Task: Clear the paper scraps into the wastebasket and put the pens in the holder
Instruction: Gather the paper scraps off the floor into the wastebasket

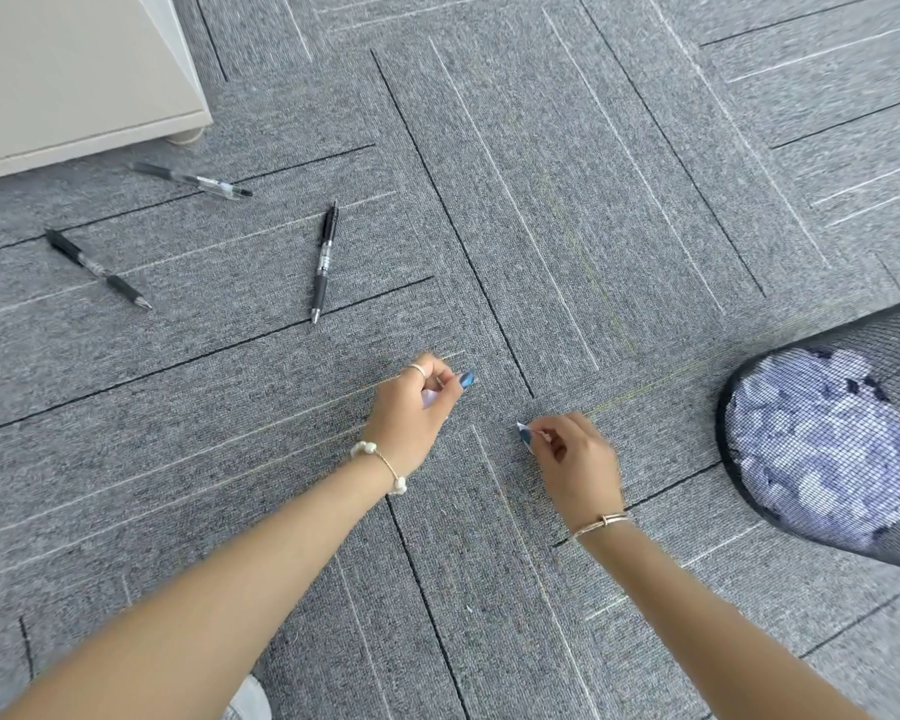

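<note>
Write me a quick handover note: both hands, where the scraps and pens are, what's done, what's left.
Left hand: pinched shut on a small bluish paper scrap.
Right hand: pinched shut on another small blue-and-white scrap.
Black mesh wastebasket, at the right: already holds many pale torn scraps.
Three black-and-clear click pens lie on the grey carpet, upper left, untouched.
No pen holder in view.
Left: drop both scraps in the basket, then gather the pens.
</note>
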The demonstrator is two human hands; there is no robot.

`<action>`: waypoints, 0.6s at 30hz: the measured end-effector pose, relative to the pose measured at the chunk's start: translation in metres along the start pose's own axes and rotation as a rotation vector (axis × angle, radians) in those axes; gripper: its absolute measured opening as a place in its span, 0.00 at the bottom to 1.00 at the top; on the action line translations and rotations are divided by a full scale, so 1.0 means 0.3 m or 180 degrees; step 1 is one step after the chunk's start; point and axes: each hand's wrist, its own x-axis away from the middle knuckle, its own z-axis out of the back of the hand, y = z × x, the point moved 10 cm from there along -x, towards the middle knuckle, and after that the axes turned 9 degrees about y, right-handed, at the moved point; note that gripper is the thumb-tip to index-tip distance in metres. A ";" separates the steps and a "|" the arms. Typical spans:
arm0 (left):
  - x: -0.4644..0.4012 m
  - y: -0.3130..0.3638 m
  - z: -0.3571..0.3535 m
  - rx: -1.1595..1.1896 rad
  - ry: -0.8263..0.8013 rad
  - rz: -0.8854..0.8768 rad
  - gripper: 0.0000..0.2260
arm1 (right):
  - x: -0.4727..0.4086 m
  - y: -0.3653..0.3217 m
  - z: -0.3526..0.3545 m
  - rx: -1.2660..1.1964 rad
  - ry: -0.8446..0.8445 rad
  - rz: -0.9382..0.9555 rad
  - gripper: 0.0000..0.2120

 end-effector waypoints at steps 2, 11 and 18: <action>-0.002 0.012 -0.009 0.0005 -0.0032 0.0005 0.04 | -0.002 -0.001 -0.010 0.0006 -0.0116 -0.0095 0.05; -0.077 0.228 -0.102 0.0163 -0.0289 -0.0275 0.07 | -0.051 -0.019 0.140 -0.1107 -0.0386 -0.0913 0.06; -0.148 0.542 -0.128 0.0289 -0.0352 -0.0563 0.06 | -0.159 -0.088 0.417 -0.1662 -0.0010 -0.1015 0.04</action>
